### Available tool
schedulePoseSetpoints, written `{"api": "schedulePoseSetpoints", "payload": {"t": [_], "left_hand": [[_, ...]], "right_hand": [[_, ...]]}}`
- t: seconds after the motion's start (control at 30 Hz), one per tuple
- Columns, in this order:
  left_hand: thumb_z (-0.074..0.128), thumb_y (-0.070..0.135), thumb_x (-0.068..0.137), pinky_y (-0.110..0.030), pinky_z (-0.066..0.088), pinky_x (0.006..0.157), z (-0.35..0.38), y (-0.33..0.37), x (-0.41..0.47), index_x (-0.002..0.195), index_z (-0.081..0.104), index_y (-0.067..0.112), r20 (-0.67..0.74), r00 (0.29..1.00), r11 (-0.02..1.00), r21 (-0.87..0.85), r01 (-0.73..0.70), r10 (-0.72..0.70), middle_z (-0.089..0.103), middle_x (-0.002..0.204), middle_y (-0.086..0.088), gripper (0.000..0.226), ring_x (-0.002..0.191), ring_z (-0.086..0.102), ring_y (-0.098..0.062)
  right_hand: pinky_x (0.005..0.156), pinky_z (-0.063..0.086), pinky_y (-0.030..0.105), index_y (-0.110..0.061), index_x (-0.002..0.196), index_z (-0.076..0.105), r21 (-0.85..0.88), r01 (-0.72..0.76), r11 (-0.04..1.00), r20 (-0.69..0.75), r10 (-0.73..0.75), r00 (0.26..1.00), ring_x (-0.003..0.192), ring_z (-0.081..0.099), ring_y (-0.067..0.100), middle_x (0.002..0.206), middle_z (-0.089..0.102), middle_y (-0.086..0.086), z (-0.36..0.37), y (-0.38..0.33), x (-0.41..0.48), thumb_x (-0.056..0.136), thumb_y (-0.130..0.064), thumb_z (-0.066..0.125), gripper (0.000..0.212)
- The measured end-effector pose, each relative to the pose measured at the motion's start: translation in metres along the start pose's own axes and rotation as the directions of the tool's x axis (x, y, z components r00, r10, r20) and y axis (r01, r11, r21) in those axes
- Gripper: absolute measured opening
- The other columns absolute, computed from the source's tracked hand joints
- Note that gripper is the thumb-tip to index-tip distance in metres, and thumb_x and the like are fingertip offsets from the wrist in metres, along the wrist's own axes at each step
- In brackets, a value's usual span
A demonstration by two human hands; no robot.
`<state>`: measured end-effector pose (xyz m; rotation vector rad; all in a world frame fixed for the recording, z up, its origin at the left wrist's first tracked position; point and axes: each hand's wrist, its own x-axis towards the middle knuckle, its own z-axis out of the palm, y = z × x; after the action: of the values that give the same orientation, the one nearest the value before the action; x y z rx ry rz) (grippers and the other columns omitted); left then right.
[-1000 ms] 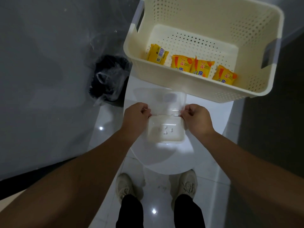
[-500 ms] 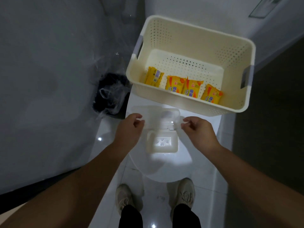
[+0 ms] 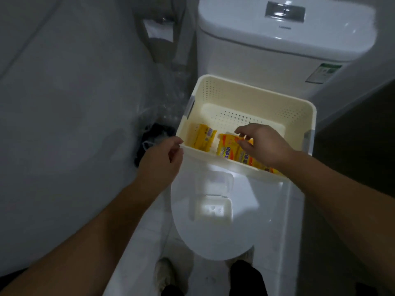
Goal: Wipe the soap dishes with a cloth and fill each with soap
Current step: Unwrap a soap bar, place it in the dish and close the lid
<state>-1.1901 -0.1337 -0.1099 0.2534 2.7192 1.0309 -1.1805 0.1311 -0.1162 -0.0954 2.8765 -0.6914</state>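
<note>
**Item:** soap packet (image 3: 226,147), yellow wrapper.
**Location:** it is lying in the basket (image 3: 256,90) against the near wall, just beside another packet (image 3: 204,138). More packets are running under the right wrist.
**Handling (judged):** probably a light, firm bar inside a slick, crinkly wrapper that is likely slipping under a loose pinch. Taking it across the bar's short sides looks safer than taking it by the wrapper's edge.
**Right hand** (image 3: 263,144)**:** thumb and fingers are pinching the packet's top edge.
**Left hand** (image 3: 162,159)**:** fingers are curling loosely, holding nothing, at the basket's near left corner.
**Soap dish** (image 3: 212,210)**:** it is sitting open on the toilet lid (image 3: 213,242) with no soap showing in the tray. It is probably light, stiff plastic, liable to skate.
</note>
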Motion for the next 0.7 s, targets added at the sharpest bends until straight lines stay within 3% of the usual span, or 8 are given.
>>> {"api": "schedulePoseSetpoints", "payload": {"t": [0.1, 0.2, 0.37, 0.47, 0.57, 0.7], "left_hand": [[0.054, 0.019, 0.095, -0.028, 0.052, 0.079, 0.006, -0.001, 0.011, 0.122, 0.06, 0.016, -0.06, 0.998, 0.999, -0.046, 0.022, -0.025, 0.066, 0.092, 0.005, 0.028, 0.084, 0.063, -0.013], [0.055, 0.018, 0.094, -0.007, 0.044, 0.069, 0.015, -0.008, 0.023, 0.12, 0.061, 0.016, -0.129, 0.99, 0.998, -0.044, 0.047, -0.052, 0.066, 0.091, 0.006, 0.027, 0.079, 0.06, -0.007], [0.056, 0.018, 0.094, 0.0, 0.039, 0.067, 0.028, -0.022, 0.033, 0.119, 0.063, 0.015, -0.176, 0.984, 1.0, 0.012, 0.007, -0.005, 0.065, 0.095, 0.007, 0.026, 0.079, 0.056, 0.001], [0.054, 0.016, 0.094, -0.004, 0.039, 0.074, 0.033, -0.028, 0.037, 0.117, 0.064, 0.01, -0.21, 0.975, 0.996, 0.065, -0.065, 0.077, 0.068, 0.1, 0.001, 0.026, 0.084, 0.051, 0.003], [0.052, 0.017, 0.092, -0.016, 0.043, 0.078, 0.034, -0.034, 0.041, 0.115, 0.065, 0.008, -0.224, 0.969, 0.992, 0.087, -0.09, 0.107, 0.069, 0.102, -0.005, 0.028, 0.088, 0.053, -0.001], [0.052, 0.017, 0.092, 0.002, 0.034, 0.078, 0.034, -0.037, 0.041, 0.114, 0.065, 0.009, -0.232, 0.966, 0.988, 0.127, -0.088, 0.116, 0.069, 0.102, -0.003, 0.027, 0.089, 0.048, 0.005]], "right_hand": [[0.095, 0.044, 0.039, -0.017, 0.132, 0.053, -0.101, 0.128, 0.987, 0.176, -0.109, 0.978, 0.117, 0.053, 0.028, 0.129, 0.055, 0.009, 0.026, 0.011, 0.049, 0.09, -0.017, 0.057, 0.042], [0.101, 0.041, 0.038, -0.021, 0.136, 0.048, -0.119, 0.206, 0.971, 0.299, -0.163, 0.94, 0.127, 0.044, 0.027, 0.143, 0.042, 0.006, 0.052, 0.016, 0.086, 0.09, -0.015, 0.057, 0.048], [0.115, 0.02, 0.041, -0.023, 0.15, 0.019, -0.424, 0.485, 0.765, 0.488, -0.258, 0.834, 0.146, 0.009, 0.03, 0.159, 0.011, 0.009, 0.093, 0.016, 0.124, 0.093, -0.02, 0.055, 0.068], [0.117, 0.012, 0.046, -0.024, 0.15, 0.017, -0.445, 0.555, 0.703, 0.545, -0.279, 0.791, 0.147, 0.001, 0.03, 0.159, 0.009, 0.007, 0.11, 0.019, 0.136, 0.088, -0.022, 0.063, 0.078], [0.118, 0.014, 0.047, -0.023, 0.149, 0.02, -0.438, 0.574, 0.692, 0.549, -0.3, 0.78, 0.147, 0.003, 0.031, 0.158, 0.014, 0.007, 0.121, 0.021, 0.143, 0.087, -0.016, 0.062, 0.075], [0.117, 0.02, 0.045, -0.021, 0.145, 0.031, -0.464, 0.574, 0.675, 0.497, -0.338, 0.799, 0.145, 0.013, 0.031, 0.152, 0.028, 0.007, 0.129, 0.021, 0.147, 0.09, -0.014, 0.058, 0.062]]}}
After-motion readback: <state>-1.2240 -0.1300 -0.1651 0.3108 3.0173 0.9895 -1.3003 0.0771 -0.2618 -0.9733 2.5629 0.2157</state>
